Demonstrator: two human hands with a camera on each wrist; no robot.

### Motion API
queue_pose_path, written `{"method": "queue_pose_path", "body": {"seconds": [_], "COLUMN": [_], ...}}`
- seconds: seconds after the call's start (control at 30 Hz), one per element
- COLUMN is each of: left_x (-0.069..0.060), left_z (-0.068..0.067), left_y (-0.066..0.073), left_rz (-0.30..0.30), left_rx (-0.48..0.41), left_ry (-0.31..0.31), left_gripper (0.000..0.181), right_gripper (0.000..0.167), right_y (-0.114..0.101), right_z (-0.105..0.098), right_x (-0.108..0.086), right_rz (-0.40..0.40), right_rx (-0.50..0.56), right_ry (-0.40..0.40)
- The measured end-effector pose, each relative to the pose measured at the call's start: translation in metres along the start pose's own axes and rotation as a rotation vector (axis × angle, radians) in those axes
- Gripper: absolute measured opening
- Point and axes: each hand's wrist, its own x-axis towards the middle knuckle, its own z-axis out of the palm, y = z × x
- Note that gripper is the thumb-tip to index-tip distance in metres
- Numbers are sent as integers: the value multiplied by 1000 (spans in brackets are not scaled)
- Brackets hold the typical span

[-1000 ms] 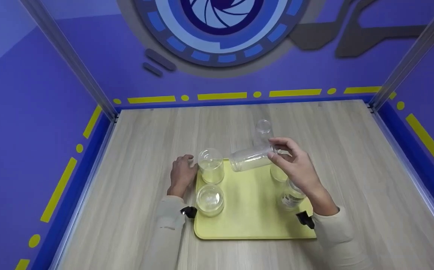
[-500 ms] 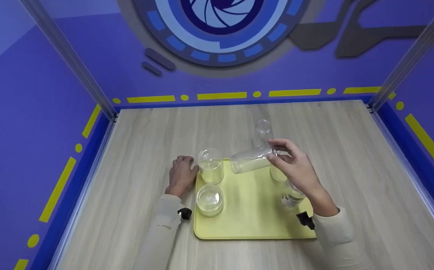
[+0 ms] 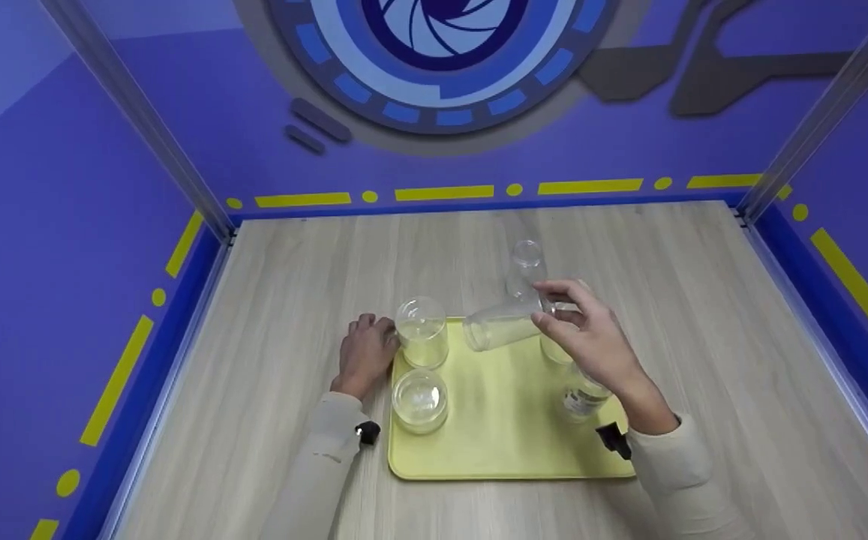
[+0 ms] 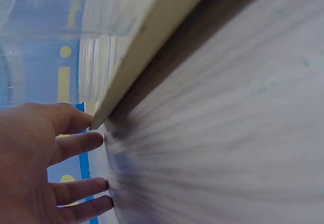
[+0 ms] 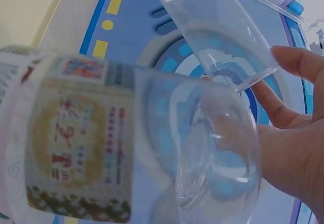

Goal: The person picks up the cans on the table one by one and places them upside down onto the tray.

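Observation:
My right hand (image 3: 591, 334) grips a clear plastic jar (image 3: 497, 324) near its base, fingers and thumb around that end. Above the yellow tray (image 3: 501, 442) the jar lies tilted, its threaded mouth pointing left and slightly down. In the right wrist view the held jar (image 5: 217, 32) looks see-through. A labelled clear jar (image 5: 81, 138) fills the foreground there, on the tray below my right wrist. My left hand (image 3: 364, 356) rests beside the tray's left edge; in the left wrist view its thumb touches the tray's rim (image 4: 147, 42) and its fingertips reach the table.
Two clear jars, a rear one (image 3: 422, 337) and a front one (image 3: 419, 401), stand along the tray's left side. Another clear jar (image 3: 556, 349) is partly hidden under my right hand. Behind the tray stands a slim clear jar (image 3: 527, 262). Blue panels (image 3: 434, 169) enclose the table.
The held jar has tipped slightly, its mouth sinking a little and shifting right. My left hand has shifted only slightly.

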Motion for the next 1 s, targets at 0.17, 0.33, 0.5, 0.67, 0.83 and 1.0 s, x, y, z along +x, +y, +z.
{"method": "queue_pose_path", "body": {"seconds": [0.17,0.33,0.5,0.67,0.83,1.0], "left_x": [-2,-2,-3,-4,-6,-10], "left_z": [0,0,-1,-3,-5,-6], "left_y": [-1,-1,-1,-3,-4,-6], "left_rz": [35,52,60,66,55,69], "left_rx": [30,63,61,52,54,52], "left_ry": [6,-17,-49,-75,-107,-106], "left_gripper": [29,31,34,36,41,43], "right_gripper": [38,36,37,38,38,39], "right_y": [0,-1,-1,-1,1,1], "right_z": [0,0,1,1,1,1], "right_x": [0,0,0,-1,-2,-3], "right_rz": [-20,-38,-51,-63,-81,-97], "right_rx": [-48,-99,-140,-175,-213,-257], "right_ry": [3,-3,-8,-7,-8,-7]}}
